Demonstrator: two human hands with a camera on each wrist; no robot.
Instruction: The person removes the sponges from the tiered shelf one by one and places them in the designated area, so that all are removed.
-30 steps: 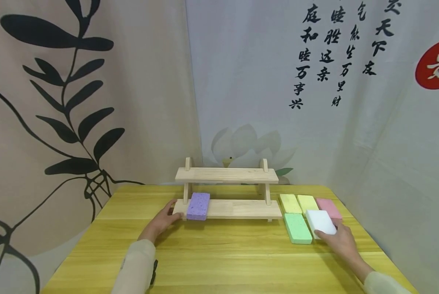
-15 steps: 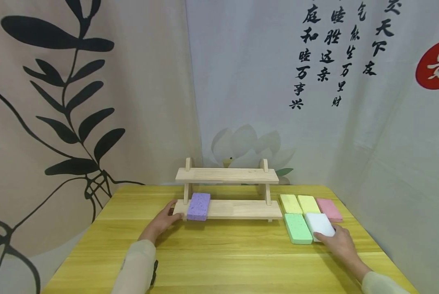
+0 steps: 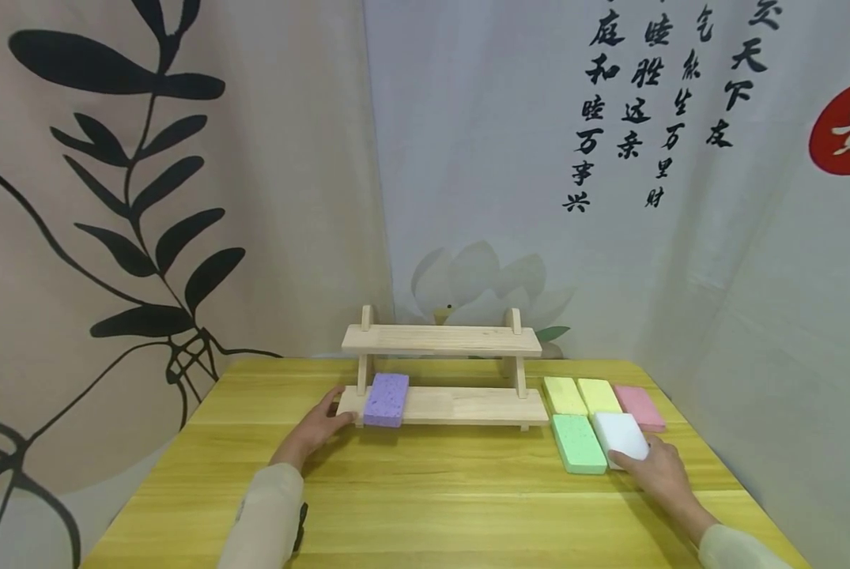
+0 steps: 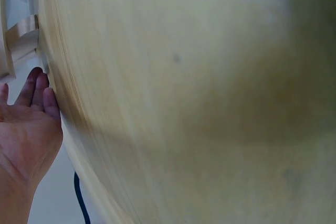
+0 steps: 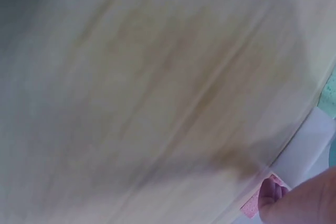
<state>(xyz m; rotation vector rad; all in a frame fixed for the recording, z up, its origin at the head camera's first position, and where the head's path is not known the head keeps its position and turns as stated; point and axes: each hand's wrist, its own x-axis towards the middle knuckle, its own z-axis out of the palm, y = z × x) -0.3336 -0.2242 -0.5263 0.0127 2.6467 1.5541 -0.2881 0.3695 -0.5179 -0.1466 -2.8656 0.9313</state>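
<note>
In the head view my left hand holds the left end of the lower board of a two-tier wooden shelf, thumb at the front edge. The left wrist view shows the palm of that hand beside the shelf's wooden parts. A purple sponge leans on the lower board near this hand. On the right, my right hand pinches a white sponge block, thumb on its near edge. Its fingers are partly hidden. Left of the white block lies a green sponge.
Behind the green and white blocks lie two pale yellow sponges and a pink sponge. All rest on a wooden table. A printed cloth backdrop stands behind the table and along its right side.
The white block has come slightly nearer and lower, settling beside the green sponge, with my right hand still on it. My left hand stays at the shelf end.
</note>
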